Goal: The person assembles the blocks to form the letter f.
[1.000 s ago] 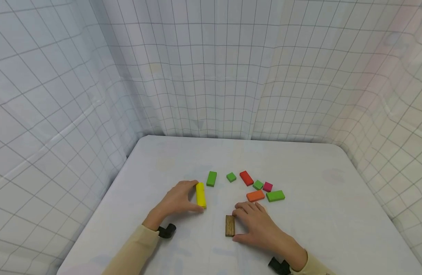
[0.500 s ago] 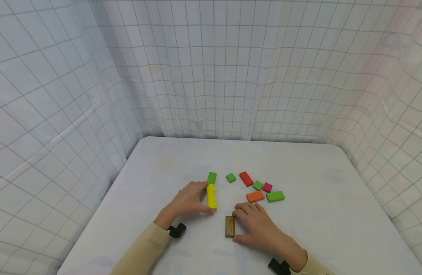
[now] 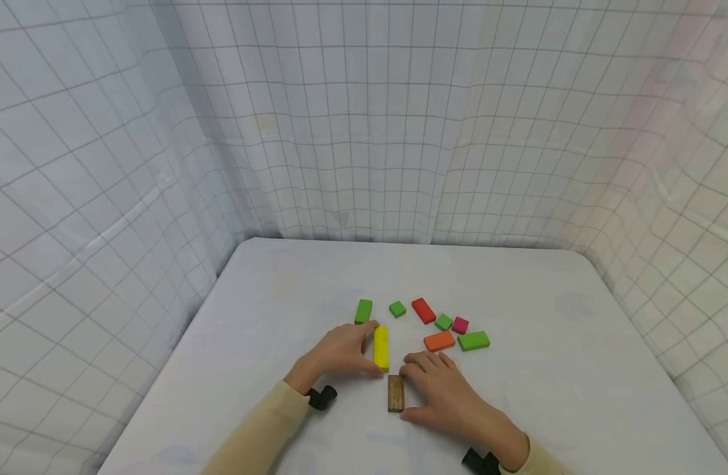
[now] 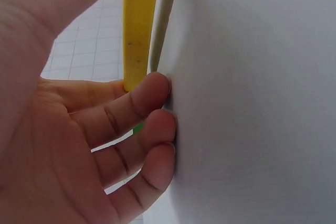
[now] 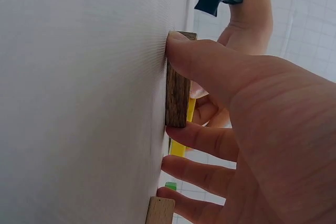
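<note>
A long yellow block [image 3: 381, 348] lies lengthwise between the thumb and index finger of my left hand [image 3: 339, 349], which pinches it by its two ends. In the left wrist view, the other fingers rest on the white surface beside the yellow block [image 4: 138, 35]. My right hand [image 3: 444, 398] holds a dark brown wooden block [image 3: 396, 394], thumb at the near end and index finger at the far end. The right wrist view shows this brown block [image 5: 177, 93] standing against the table. The yellow block is just beyond the brown one, apart from it.
On the white table [image 3: 548, 396], behind the hands, lie a green block [image 3: 363, 311], a small green block [image 3: 397, 309], a red block [image 3: 423, 311], an orange block [image 3: 439, 341], a pink cube [image 3: 460, 325] and others. A pale wooden block [image 5: 160, 212] is near my right fingertips.
My left hand has carried the yellow block rightward, past the front of the green block, and slightly nearer, closer to the brown block. The right hand and brown block have stayed put.
</note>
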A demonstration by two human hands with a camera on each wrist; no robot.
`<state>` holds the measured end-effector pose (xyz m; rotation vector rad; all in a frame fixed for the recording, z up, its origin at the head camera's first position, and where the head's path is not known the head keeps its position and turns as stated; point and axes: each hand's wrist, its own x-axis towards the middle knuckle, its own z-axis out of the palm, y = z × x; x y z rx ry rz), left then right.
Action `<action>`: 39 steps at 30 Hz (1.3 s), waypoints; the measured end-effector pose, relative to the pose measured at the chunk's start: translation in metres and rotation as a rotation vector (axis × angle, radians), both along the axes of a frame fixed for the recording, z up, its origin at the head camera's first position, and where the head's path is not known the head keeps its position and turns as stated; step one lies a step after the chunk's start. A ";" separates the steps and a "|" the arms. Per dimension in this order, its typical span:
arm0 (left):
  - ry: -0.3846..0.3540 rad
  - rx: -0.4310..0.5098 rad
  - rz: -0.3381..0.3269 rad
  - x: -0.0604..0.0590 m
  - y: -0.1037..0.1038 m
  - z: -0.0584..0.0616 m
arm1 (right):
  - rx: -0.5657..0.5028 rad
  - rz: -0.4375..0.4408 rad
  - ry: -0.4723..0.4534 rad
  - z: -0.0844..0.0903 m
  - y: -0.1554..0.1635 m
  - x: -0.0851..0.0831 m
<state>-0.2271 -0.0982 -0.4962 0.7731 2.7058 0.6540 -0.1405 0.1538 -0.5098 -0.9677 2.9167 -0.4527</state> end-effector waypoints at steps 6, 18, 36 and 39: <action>-0.020 -0.045 -0.006 -0.001 0.002 -0.001 | -0.004 0.007 0.010 -0.001 -0.001 -0.001; -0.063 -0.005 -0.041 -0.003 0.001 0.000 | 0.006 -0.008 -0.006 0.003 -0.002 0.001; 0.022 -0.017 -0.037 0.012 0.014 -0.001 | 0.010 -0.031 -0.025 0.005 -0.005 0.005; 0.017 -0.017 -0.040 0.013 0.014 0.001 | 0.006 -0.028 -0.018 0.004 -0.004 0.005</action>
